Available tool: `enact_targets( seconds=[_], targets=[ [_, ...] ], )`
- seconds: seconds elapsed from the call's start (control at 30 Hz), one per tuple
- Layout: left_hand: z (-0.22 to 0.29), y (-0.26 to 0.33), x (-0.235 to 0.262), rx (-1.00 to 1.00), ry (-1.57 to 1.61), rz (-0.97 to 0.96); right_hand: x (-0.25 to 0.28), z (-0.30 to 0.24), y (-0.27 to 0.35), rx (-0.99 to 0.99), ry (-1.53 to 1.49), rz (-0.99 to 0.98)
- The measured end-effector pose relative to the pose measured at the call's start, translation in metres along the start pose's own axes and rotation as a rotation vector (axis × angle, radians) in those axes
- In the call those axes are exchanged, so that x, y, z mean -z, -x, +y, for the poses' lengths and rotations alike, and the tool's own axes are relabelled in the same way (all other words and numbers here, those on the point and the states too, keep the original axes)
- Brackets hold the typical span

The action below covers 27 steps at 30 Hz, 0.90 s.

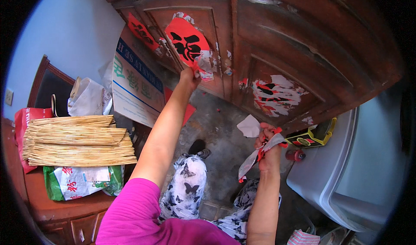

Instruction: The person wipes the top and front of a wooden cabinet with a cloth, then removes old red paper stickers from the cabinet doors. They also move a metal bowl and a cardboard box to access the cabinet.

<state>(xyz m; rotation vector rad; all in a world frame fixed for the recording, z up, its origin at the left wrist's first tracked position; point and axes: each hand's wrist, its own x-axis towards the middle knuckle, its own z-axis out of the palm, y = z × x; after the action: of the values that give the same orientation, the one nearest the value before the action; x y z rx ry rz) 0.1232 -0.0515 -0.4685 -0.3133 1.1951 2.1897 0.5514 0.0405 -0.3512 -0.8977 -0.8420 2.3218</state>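
Observation:
My left hand [190, 76] reaches up to the brown wooden door [277, 41] and pinches the lower corner of a red diamond-shaped paper [185, 42] with a black character stuck on it. My right hand [268, 146] is held lower, closed on a bunch of torn red and white paper scraps [255, 146] that hang down from the fist. Torn remains of another red and white paper [274, 93] cling to the door panel to the right. A second red paper [141, 30] is stuck on the door further left.
A white and blue printed board [134, 86] leans by the door. Bundles of thin sticks [78, 142] lie on a wooden cabinet [65, 208] at left, over a printed sack [80, 181]. A white appliance [342, 167] stands at right, with a yellow-black box [314, 135] beside it.

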Motion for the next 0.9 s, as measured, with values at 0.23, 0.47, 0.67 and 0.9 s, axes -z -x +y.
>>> enact_targets(
  seconds=[0.23,0.47,0.67,0.9],
  targets=[
    [-0.039,0.025,0.047,-0.185,-1.847,0.253,0.007,-0.003,0.001,0.019,0.002,0.023],
    [-0.033,0.056,0.105,-0.326,-2.278,-0.11,0.0,-0.002,0.003,0.018,-0.025,-0.007],
    [0.001,0.131,-0.048,-1.034,-1.447,0.223,0.005,-0.005,0.007,0.018,-0.023,0.004],
    [0.022,0.148,-0.143,-1.006,-1.187,0.434,0.006,-0.002,0.005,0.017,-0.071,0.002]
  ],
)
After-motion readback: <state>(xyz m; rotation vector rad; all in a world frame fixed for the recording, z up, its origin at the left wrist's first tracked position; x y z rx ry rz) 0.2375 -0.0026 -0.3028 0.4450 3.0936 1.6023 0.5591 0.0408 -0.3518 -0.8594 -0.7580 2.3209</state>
